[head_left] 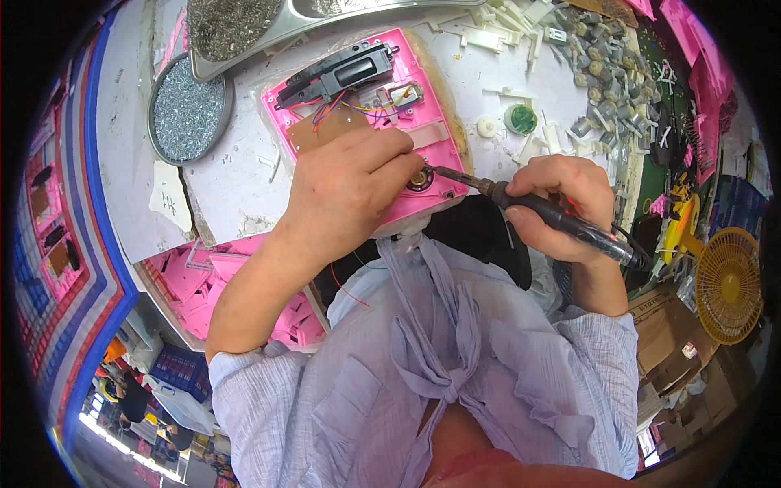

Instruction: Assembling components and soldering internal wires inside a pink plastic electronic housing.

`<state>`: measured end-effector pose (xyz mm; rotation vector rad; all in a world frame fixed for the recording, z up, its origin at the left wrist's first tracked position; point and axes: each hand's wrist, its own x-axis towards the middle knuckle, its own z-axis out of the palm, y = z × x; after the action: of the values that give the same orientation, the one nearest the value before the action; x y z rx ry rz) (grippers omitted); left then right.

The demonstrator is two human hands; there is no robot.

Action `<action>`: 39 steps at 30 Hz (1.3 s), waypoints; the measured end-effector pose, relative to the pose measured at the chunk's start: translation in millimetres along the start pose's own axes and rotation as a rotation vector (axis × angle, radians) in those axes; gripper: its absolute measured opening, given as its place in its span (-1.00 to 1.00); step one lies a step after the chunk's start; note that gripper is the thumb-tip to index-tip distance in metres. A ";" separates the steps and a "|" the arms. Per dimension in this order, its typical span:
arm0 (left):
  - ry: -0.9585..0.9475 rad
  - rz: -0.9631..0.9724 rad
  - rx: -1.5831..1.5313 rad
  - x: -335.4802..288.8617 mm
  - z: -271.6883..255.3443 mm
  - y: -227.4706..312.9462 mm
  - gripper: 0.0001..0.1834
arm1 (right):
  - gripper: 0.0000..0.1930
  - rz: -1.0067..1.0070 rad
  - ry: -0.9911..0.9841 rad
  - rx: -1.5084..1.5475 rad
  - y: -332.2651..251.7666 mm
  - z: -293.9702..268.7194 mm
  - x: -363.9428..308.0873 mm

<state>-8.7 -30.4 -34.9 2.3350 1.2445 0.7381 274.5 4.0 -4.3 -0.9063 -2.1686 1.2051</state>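
My right hand (565,199) grips a soldering iron (561,221) by its black handle. The iron's metal tip reaches left to a small round speaker (421,179) in the near right corner of a pink plastic housing (396,210). Just above that speaker my left hand (350,183) is closed in a pinch; what lies between its fingertips is hidden. A thin red wire (346,290) trails from under this hand. Inside the housing are a black plastic mechanism (346,75), a small metal motor (404,95), coloured wires (329,110) and a brown board (313,130), partly covered by my hand.
A round tray of small screws (189,110) and a metal tray of small metal parts (236,28) stand at left and far left. Grey motors (598,73), white plastic pieces (504,37) and a green-filled pot (521,119) lie right. Pink parts (195,281) fill a drawer; a yellow fan (728,285) is far right.
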 end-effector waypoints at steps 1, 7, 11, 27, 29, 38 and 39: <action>0.006 0.001 0.001 -0.7 0.9 -0.6 -0.72 | -0.76 -0.008 0.006 0.001 0.3 0.0 0.1; -0.001 0.004 0.005 -0.7 -0.2 -0.7 -0.74 | -0.78 -0.045 0.144 0.073 0.4 4.1 0.8; 0.012 0.010 0.000 -0.8 0.4 -1.3 -0.74 | -0.77 -0.029 0.134 0.081 -0.7 2.3 0.6; -0.087 0.103 0.049 3.3 -9.7 9.6 -0.73 | -0.77 -0.028 0.256 0.051 1.1 -16.0 -17.4; -0.076 0.060 0.040 0.0 -8.0 12.3 -0.75 | -0.76 0.033 0.311 0.101 -0.2 -20.2 -26.2; -0.051 -0.163 0.135 -4.5 4.2 31.9 -0.75 | -0.73 0.156 0.838 0.330 19.5 -73.9 -100.0; -0.005 -0.166 0.121 -5.8 6.3 31.9 -0.73 | -0.75 0.143 0.984 0.286 20.4 -86.9 -108.6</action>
<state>12.7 -52.7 -23.6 2.2893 1.4978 0.6168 411.9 -22.5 9.5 -1.1967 -1.1385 0.8182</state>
